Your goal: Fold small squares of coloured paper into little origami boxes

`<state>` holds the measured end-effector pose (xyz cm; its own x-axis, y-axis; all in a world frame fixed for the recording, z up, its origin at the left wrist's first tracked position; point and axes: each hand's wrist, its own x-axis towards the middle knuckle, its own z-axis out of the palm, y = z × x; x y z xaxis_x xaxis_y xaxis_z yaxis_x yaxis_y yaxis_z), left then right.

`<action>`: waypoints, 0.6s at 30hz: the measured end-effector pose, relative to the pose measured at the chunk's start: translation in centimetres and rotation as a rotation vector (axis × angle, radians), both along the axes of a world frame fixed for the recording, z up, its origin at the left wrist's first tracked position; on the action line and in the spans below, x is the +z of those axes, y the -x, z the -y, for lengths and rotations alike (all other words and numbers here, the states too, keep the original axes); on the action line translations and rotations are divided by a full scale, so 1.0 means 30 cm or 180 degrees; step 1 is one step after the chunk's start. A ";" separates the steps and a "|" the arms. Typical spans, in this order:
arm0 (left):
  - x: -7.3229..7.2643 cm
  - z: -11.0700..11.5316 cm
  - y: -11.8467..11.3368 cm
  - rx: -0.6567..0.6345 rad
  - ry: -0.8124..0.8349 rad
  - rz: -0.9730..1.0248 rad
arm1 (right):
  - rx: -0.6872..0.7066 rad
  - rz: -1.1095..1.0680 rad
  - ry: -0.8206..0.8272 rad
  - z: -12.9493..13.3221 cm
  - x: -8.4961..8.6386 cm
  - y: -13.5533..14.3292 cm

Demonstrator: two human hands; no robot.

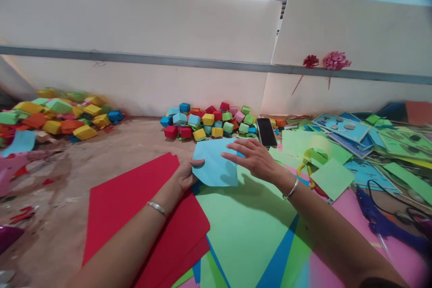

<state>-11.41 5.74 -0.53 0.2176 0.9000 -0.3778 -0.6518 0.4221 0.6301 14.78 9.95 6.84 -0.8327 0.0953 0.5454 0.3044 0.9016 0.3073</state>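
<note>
My left hand (188, 173) grips the left edge of a light blue sheet of paper (216, 166), thumb on top and the other fingers hidden beneath. Over the sheet's right side hovers my right hand (253, 157), its fingers spread apart; whether a fingertip touches the paper I cannot tell. Below the sheet lie large green paper sheets (249, 216) with blue ones showing under them. Red paper sheets (135, 202) are spread under my left forearm.
Small coloured paper boxes (208, 119) are heaped by the wall, with another pile (60, 112) at left. A phone (266, 132), yellow-handled scissors (305, 171), a blue glue gun (381, 220) and picture cards (344, 127) lie at right. Paper flowers (335, 60) rest on the wall ledge.
</note>
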 end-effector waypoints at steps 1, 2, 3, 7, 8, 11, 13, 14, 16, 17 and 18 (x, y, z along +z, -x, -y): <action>0.000 0.000 -0.003 -0.0013 -0.0029 -0.0006 | 0.0011 0.0015 -0.0051 -0.017 -0.003 -0.009; 0.002 0.000 -0.008 -0.0044 -0.0064 -0.0018 | 0.0042 -0.0020 -0.0087 -0.030 -0.009 -0.014; 0.004 0.002 -0.013 -0.0071 -0.0109 -0.0048 | 0.0107 -0.0070 -0.0102 -0.038 -0.019 -0.014; 0.021 0.023 -0.044 0.0006 -0.0362 -0.0385 | 0.0318 -0.0237 0.0317 -0.050 -0.059 0.001; 0.028 0.031 -0.052 0.0066 -0.0405 -0.0504 | 0.0282 -0.0244 0.0552 -0.052 -0.064 0.003; 0.050 0.059 -0.078 0.0160 -0.0475 -0.0871 | 0.0118 -0.0389 0.1283 -0.058 -0.058 -0.004; 0.065 0.078 -0.099 0.0044 -0.0579 -0.1053 | 0.0124 -0.0553 0.1637 -0.058 -0.046 -0.013; 0.072 0.087 -0.110 -0.0050 -0.0662 -0.1129 | 0.0157 -0.0613 0.1763 -0.057 -0.041 -0.016; 0.085 0.102 -0.135 -0.0269 -0.0861 -0.1282 | 0.0176 -0.0684 0.1968 -0.052 -0.035 -0.019; 0.090 0.109 -0.146 -0.0368 -0.0957 -0.1364 | 0.0168 -0.0687 0.2079 -0.048 -0.034 -0.018; 0.094 0.114 -0.156 -0.0445 -0.1045 -0.1440 | 0.0133 -0.0667 0.2201 -0.044 -0.034 -0.017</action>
